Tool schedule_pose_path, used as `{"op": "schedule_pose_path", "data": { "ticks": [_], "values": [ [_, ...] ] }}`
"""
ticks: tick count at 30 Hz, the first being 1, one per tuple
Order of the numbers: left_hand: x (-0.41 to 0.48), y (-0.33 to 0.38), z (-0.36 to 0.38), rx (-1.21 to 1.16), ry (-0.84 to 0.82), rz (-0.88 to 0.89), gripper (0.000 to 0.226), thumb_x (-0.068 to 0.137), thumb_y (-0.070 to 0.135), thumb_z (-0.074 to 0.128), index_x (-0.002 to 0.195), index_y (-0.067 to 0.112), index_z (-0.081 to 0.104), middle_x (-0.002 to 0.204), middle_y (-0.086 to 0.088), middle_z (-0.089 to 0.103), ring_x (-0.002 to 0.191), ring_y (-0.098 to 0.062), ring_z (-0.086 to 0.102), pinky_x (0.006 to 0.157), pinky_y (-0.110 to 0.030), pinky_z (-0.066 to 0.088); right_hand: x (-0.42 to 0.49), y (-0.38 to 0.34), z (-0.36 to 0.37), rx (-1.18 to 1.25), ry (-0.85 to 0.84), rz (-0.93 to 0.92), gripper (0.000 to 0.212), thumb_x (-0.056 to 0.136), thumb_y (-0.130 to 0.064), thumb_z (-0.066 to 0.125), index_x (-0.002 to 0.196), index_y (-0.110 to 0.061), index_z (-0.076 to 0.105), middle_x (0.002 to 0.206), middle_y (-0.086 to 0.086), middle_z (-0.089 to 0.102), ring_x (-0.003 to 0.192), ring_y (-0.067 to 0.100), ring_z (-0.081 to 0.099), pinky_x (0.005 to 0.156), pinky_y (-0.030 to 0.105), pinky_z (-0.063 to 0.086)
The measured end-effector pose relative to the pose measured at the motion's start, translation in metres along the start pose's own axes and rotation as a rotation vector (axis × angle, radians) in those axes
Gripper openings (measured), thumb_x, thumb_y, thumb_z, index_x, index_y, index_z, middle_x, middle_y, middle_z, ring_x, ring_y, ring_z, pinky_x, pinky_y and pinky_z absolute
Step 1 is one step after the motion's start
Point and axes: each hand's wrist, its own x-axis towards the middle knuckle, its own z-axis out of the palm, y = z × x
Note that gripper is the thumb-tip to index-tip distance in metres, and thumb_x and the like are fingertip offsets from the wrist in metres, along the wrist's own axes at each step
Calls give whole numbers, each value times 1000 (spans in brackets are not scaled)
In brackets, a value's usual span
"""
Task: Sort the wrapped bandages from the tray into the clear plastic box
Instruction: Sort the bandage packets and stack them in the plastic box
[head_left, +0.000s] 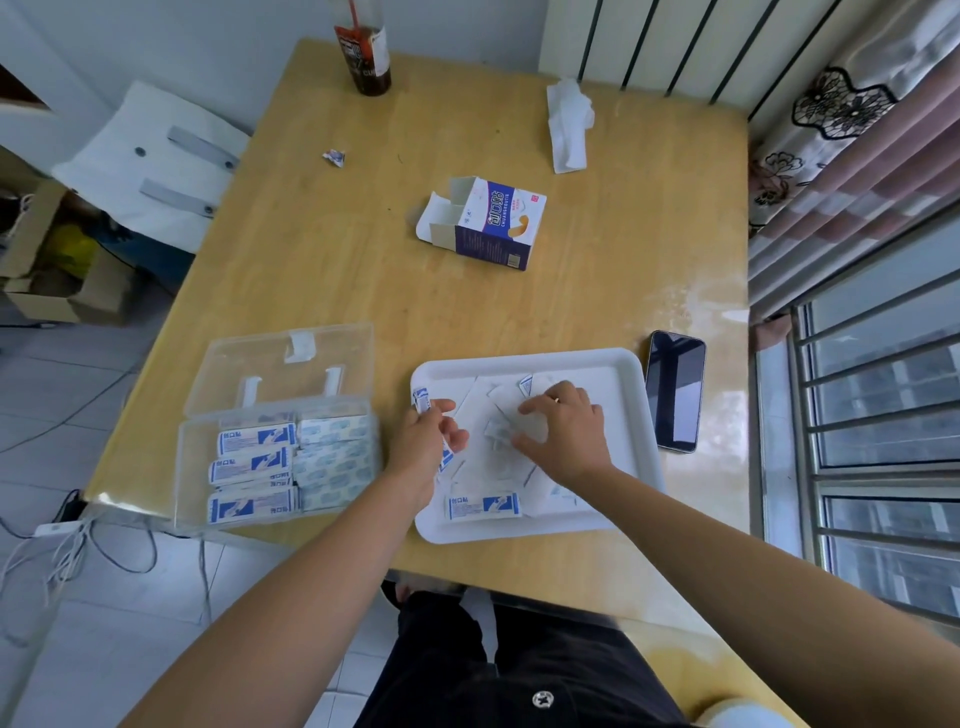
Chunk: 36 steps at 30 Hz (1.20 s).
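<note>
On one of the fingers (558, 402) of my right hand (563, 431) I wear a thin ring (556, 399) of gold colour. My left arm (291, 597) and right arm (753, 561) are bare as far as they show. Over my lap is a black garment (571, 670), with a round silver button (543, 699) that carries a dark cross, and a white strip (480, 621) lies on the cloth.

Glossy wooden table (519, 301) — matt white plastic tray (631, 395), clear plastic box (197, 467), paper-wrapped bandages (483, 506).
</note>
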Motion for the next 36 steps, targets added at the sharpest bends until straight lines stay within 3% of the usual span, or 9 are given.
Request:
{"op": "schedule_pose_path", "data": {
  "ticks": [2,5,11,15,19,23,30,33,36],
  "values": [
    [-5,-3,-2,-6,-13,-30,23,98,7,32,94,8,55,60,-1,38,46,-15,43,65,-35,50,-8,-3,3,48,42,-153,30,77,-32,73,105,-21,67,107,3,52,102,23,49,81,30,33],
    [-12,-6,-1,37,-21,-56,28,97,4,28,89,9,54,58,-1,32,40,-10,32,47,-26,38,-19,-11,9,33,-248,-304,28,75,-35,76,95,-19,66,101,3,54,97,22,53,83,32,42],
    [-19,-16,-7,73,-57,-103,30,97,5,27,85,11,53,58,-2,31,47,-14,28,48,-26,32,-24,-19,24,-250,-351,-271,22,82,-28,69,97,-14,66,110,6,58,102,25,56,80,31,42],
    [-19,-19,-13,99,-63,-106,28,98,6,28,87,11,53,58,-2,32,45,-13,29,44,-25,33,-20,-16,18,-117,-446,-149,19,82,-27,70,75,-18,55,88,4,62,79,19,53,66,28,40],
    [-19,-21,-15,93,-51,-111,27,99,7,31,88,11,55,58,-1,34,46,-13,29,44,-25,32,-17,-5,11,181,-408,2,17,79,-16,73,94,-14,64,84,-2,65,79,14,58,65,22,45],
    [-18,-21,-13,116,-43,-107,25,99,9,32,91,10,56,59,-1,33,48,-13,28,45,-25,32,-16,0,0,385,-394,97,14,81,-14,73,79,-14,59,63,-5,56,52,2,48,46,10,33],
    [-21,-15,-2,67,-79,-174,29,98,33,41,94,10,58,57,1,29,46,-12,23,44,-25,28,-19,-2,-13,916,-438,229,13,88,-12,68,77,-12,60,80,9,61,53,8,40,49,17,31],
    [-28,-8,8,-34,-218,-232,45,89,56,50,88,14,65,61,-5,48,51,-16,42,50,-26,34,-19,-11,-12,981,-481,210,10,87,-13,68,82,-13,60,70,1,55,51,7,39,51,18,30],
    [-33,-7,20,-50,-202,-151,25,92,37,55,86,15,65,82,-10,65,71,-25,62,71,-33,47,-20,-24,-7,989,-497,193,19,83,-13,73,92,-14,56,69,0,53,55,11,38,52,20,30]
  ]
}}
